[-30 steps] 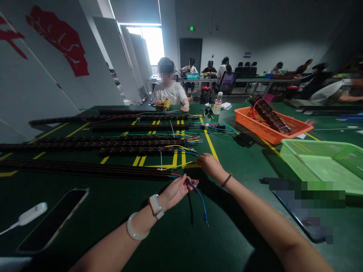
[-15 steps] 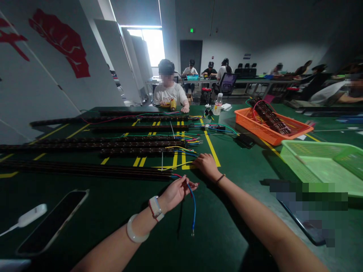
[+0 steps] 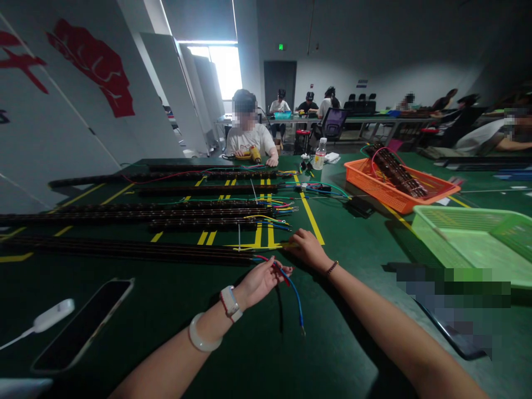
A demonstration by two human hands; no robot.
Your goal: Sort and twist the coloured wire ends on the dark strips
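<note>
My left hand is closed in a pinch on a blue wire and a red wire. Both come out of the right end of the nearest long dark bundle. The blue wire curves down past my fingers to a metal terminal at its tip. Farther right, my right hand is closed at the end of a yellow wire from the same bundle; its fingertips partly hide that end. A white tie stands up beside this bundle's end.
More dark bundles with coloured wire ends lie beyond. An orange basket and a green basket stand right. Phones lie on both sides. Across the table, a person sits by a yellow heat gun.
My right hand has lowered slightly, bringing the yellow wire down nearer the bundle. The blue wire's free end has swung to the right. My left hand keeps its hold.
</note>
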